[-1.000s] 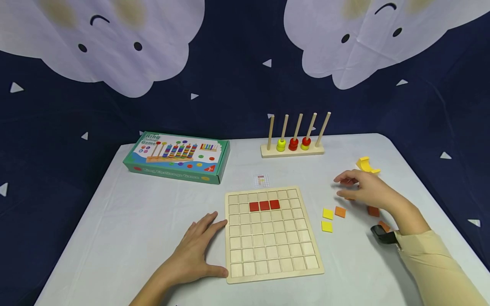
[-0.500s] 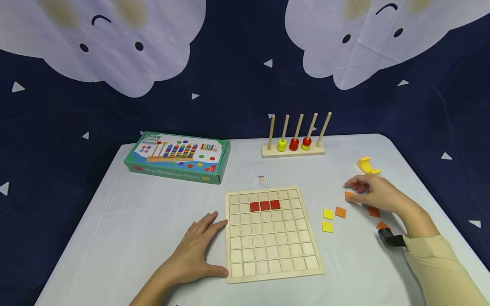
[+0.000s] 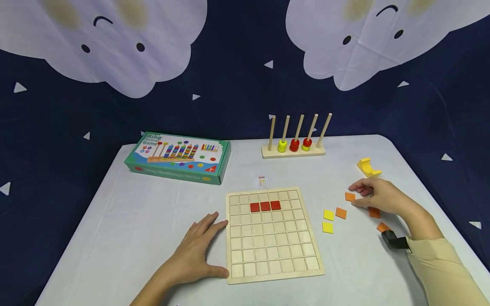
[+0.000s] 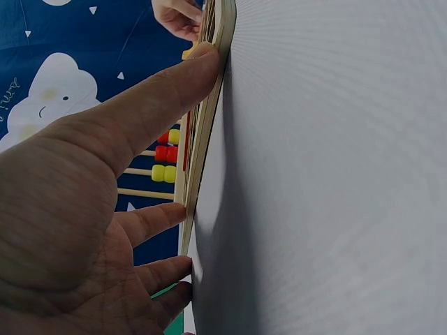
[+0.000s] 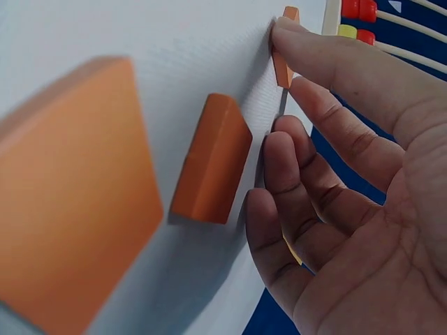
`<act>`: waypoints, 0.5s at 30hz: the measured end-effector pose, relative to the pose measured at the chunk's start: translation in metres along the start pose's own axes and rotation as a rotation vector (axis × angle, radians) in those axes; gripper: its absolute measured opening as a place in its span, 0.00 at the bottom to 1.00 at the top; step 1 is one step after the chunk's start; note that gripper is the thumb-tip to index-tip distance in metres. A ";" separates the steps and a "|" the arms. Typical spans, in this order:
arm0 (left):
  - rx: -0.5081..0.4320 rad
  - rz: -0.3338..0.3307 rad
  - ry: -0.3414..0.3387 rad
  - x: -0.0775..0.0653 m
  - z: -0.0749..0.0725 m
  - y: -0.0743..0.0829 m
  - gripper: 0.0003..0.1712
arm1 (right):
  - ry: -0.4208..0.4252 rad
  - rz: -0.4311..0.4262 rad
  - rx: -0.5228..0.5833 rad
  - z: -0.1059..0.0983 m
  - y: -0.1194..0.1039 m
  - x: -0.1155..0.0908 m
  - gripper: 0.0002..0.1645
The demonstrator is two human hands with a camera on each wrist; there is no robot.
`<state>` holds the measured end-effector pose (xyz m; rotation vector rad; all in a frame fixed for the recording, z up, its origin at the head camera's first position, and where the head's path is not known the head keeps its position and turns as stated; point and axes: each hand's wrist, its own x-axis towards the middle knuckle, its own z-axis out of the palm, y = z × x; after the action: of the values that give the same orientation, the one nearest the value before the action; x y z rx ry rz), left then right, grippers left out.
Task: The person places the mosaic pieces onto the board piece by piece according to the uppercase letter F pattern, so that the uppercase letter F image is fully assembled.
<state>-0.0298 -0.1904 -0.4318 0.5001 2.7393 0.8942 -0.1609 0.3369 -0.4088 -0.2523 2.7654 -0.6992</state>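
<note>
At the left edge of the wooden grid board (image 3: 275, 238), my left hand (image 3: 191, 257) rests with fingers spread, thumb and a fingertip touching the rim. Three red tiles (image 3: 265, 206) sit side by side in one of its upper rows. Over on the right, my right hand (image 3: 383, 196) is low over the table, its thumb at the edge of an orange tile (image 3: 350, 196). In the right wrist view its index fingertip is close to that tile's other end; touching I cannot tell. Another orange tile (image 5: 213, 160) lies near the palm.
Two yellow tiles (image 3: 328, 221) and an orange tile (image 3: 341, 213) lie between board and right hand. A yellow curved piece (image 3: 368, 168) is beyond that hand. Behind the board are a printed grid card (image 3: 262, 181), a peg stand with rings (image 3: 294, 151) and a green box (image 3: 178, 157).
My right hand has moved right and slightly nearer, uncovering most of the orange tile at its thumb. My left hand has stayed at the board's edge.
</note>
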 end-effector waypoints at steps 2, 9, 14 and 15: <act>-0.002 -0.002 0.000 0.000 0.000 0.000 0.67 | 0.001 0.001 0.004 0.000 0.001 0.000 0.27; -0.005 -0.005 -0.004 0.000 0.000 0.000 0.67 | 0.000 0.017 0.006 0.002 0.001 0.000 0.24; -0.004 -0.007 -0.006 0.000 0.001 -0.001 0.68 | 0.007 0.015 -0.004 0.002 0.000 0.000 0.22; -0.004 -0.008 -0.006 0.000 0.001 -0.001 0.68 | 0.009 0.012 -0.006 0.002 0.000 0.000 0.22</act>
<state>-0.0301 -0.1908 -0.4331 0.4906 2.7320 0.8943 -0.1607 0.3362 -0.4108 -0.2343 2.7762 -0.6909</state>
